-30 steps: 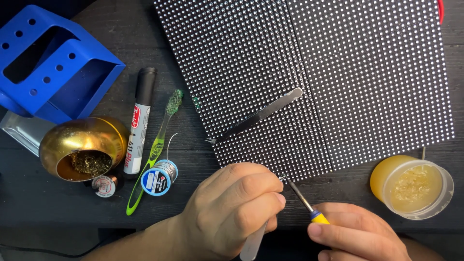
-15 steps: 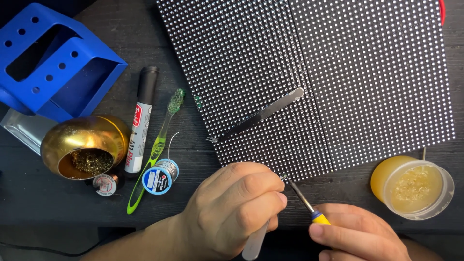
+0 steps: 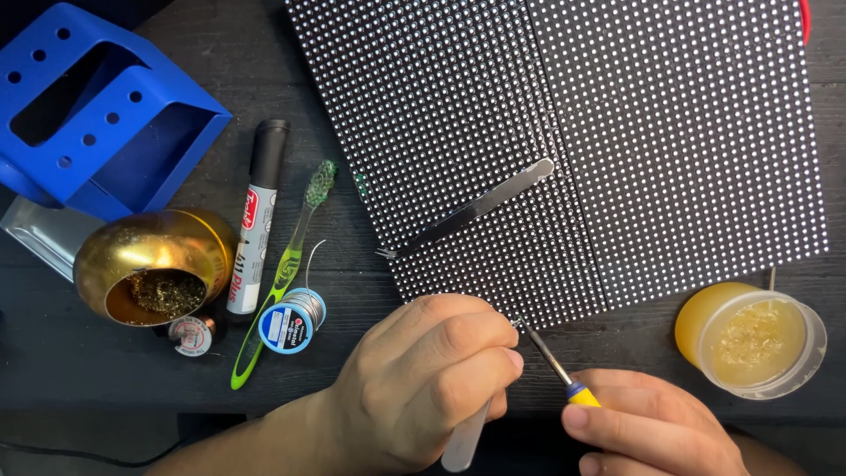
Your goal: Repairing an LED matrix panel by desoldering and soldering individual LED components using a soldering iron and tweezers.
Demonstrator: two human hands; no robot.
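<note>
Since half a second ago almost nothing has shifted: your two hands sit in the same places at the near edge of the black dotted LED matrix panel (image 3: 564, 150), and only the view has crept a touch. Your left hand (image 3: 423, 388) is curled with thumb and forefinger pinched together on a pair of slim silver metal tweezers (image 3: 467, 432), whose blunt end sticks out below your palm toward you while the tips (image 3: 515, 323) peek out at the fingertips, touching or just off the panel's bottom edge. Their long axis runs from lower left up to the right, pointing at the panel. Your right hand (image 3: 656, 432) has its fingers closed around the yellow-and-blue collar of a thin soldering iron (image 3: 553, 360); its dark shaft slants from lower right up to the left, tip aimed at the same spot by the tweezer tips, so the two tools meet in a shallow V. A second pair of steel tweezers (image 3: 471, 211) lies flat on the panel, diagonal, points toward lower left. Left of your hands sit a small blue spool of solder wire (image 3: 291, 324), a green toothbrush (image 3: 282, 273), a black-capped marker (image 3: 256, 220), a gold bowl of brass cleaning wool (image 3: 154, 264) and a blue perforated metal stand (image 3: 97, 115). A yellow tub of flux (image 3: 753, 339) stands to the right.
</note>
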